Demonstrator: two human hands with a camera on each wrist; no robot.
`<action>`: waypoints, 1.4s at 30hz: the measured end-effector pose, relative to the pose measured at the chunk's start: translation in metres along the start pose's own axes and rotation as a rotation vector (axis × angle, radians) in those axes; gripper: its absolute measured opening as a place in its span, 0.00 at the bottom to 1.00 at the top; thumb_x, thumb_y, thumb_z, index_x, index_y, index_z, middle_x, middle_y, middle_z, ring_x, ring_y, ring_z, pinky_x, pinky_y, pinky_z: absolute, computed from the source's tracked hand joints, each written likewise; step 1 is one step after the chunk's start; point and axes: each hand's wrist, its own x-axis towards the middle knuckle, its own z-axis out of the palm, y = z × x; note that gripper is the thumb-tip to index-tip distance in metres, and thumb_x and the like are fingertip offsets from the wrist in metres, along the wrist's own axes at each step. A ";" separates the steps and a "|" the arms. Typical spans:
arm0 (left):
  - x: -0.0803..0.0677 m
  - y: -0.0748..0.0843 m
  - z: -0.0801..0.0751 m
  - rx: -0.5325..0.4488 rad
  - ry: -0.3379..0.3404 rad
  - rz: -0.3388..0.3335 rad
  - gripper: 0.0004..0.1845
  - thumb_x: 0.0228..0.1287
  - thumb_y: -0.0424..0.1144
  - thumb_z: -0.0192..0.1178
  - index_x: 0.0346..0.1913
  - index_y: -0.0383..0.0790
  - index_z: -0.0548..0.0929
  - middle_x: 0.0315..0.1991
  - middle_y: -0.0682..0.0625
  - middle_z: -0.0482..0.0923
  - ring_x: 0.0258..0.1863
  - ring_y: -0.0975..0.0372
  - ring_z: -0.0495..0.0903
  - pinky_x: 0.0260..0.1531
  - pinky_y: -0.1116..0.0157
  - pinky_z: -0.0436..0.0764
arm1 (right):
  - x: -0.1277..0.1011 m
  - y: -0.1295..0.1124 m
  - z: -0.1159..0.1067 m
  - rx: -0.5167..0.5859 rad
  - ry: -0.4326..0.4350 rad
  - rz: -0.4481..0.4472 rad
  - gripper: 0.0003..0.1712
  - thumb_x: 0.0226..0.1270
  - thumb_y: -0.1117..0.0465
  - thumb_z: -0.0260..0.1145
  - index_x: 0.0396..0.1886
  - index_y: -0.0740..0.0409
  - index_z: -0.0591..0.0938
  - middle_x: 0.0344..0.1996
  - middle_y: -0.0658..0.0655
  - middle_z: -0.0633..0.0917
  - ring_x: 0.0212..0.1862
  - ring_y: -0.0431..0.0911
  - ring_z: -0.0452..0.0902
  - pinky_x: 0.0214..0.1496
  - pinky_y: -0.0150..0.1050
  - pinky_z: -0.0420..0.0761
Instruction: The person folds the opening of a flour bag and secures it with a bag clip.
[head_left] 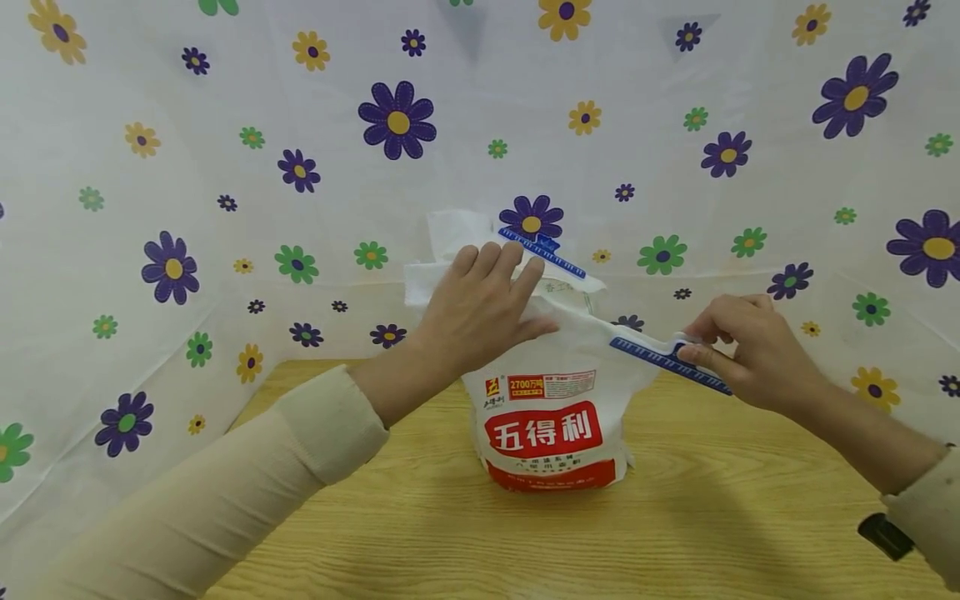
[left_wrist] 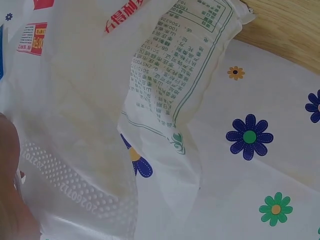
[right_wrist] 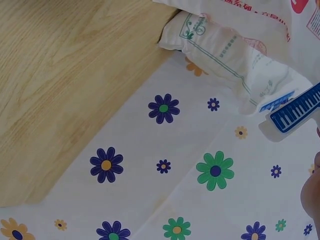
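A white flour bag (head_left: 540, 350) with red Chinese print stands upright on the table. My left hand (head_left: 483, 308) grips its gathered top, with the thumb across the front; part of this hand shows at the edge of the left wrist view. My right hand (head_left: 738, 350) pinches a blue-and-white bag sealing clip (head_left: 645, 352) between thumb and fingers. The clip slants, its far end right at the bag's upper right edge; in the right wrist view the clip (right_wrist: 296, 111) shows toothed markings. Another blue strip (head_left: 542, 252) with similar markings lies along the bag's top, beyond my left fingers.
A wood-grain table (head_left: 360, 517) lies under the bag. Behind it hangs a white cloth (head_left: 465, 100) printed with purple, yellow and green flowers. White flaps of the bag (head_left: 459, 233) stick up at its upper left. A black object (head_left: 885, 535) sits by the right sleeve.
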 end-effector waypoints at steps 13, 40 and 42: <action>-0.003 -0.006 0.001 0.021 0.016 0.018 0.35 0.73 0.68 0.42 0.63 0.41 0.72 0.50 0.43 0.76 0.43 0.53 0.74 0.44 0.61 0.77 | 0.005 -0.001 0.002 -0.003 0.006 -0.010 0.14 0.48 0.69 0.77 0.31 0.54 0.81 0.26 0.46 0.80 0.33 0.37 0.64 0.48 0.46 0.60; -0.012 -0.006 0.006 0.077 0.075 0.073 0.22 0.72 0.49 0.40 0.61 0.42 0.73 0.52 0.43 0.71 0.45 0.53 0.66 0.45 0.58 0.67 | 0.032 -0.022 0.014 0.037 0.008 -0.052 0.14 0.50 0.71 0.76 0.32 0.58 0.80 0.25 0.50 0.80 0.33 0.40 0.69 0.50 0.47 0.60; -0.012 -0.006 0.007 0.073 0.077 0.076 0.22 0.73 0.48 0.39 0.61 0.42 0.73 0.52 0.43 0.70 0.45 0.53 0.66 0.46 0.58 0.66 | 0.034 -0.023 0.014 0.037 0.007 -0.051 0.13 0.51 0.71 0.76 0.32 0.58 0.80 0.25 0.51 0.80 0.33 0.41 0.70 0.50 0.47 0.60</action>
